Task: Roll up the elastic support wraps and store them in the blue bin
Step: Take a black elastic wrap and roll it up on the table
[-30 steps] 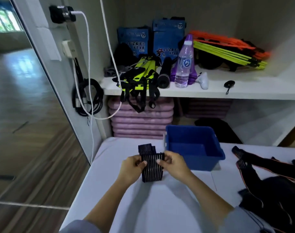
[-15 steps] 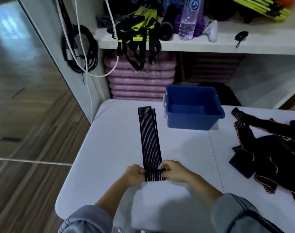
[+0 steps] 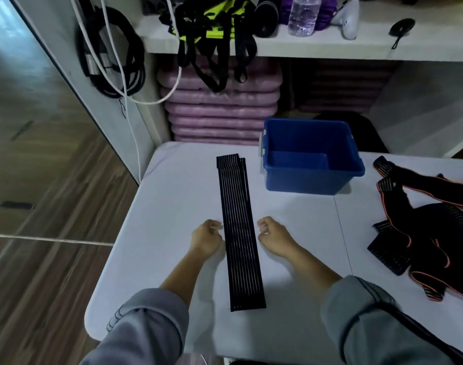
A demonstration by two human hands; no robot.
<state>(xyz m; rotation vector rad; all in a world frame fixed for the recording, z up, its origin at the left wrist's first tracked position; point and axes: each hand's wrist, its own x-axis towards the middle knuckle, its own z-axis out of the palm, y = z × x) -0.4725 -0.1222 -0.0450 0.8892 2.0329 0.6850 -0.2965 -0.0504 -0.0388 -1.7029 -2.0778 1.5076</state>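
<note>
- Wrap [image 3: 238, 227]: a black ribbed elastic strip lies flat and unrolled on the white desk [image 3: 172, 206], running from centre frame down to lower centre. At its upper end a second layer peeks out, slightly offset.
- Left hand [image 3: 206, 237]: fingers curled in and holding nothing, just beside the strip's left edge about halfway along. Whether the fingertips touch that edge I cannot tell.
- Right hand [image 3: 274, 234]: likewise curled in on nothing, just beside the right edge, with a thin gap of desk showing between.
- Blue bin [image 3: 304, 180]: upright on the desk, right of the strip's upper end and apart from it.
- Pile of black wraps with orange edging [image 3: 422, 233]: heaped at the right edge of the frame, well apart from both hands.
- Purple mats [image 3: 220, 106]: stacked under the shelf [image 3: 317, 50] at upper centre; black cables [image 3: 112, 61] hang at upper left.
</note>
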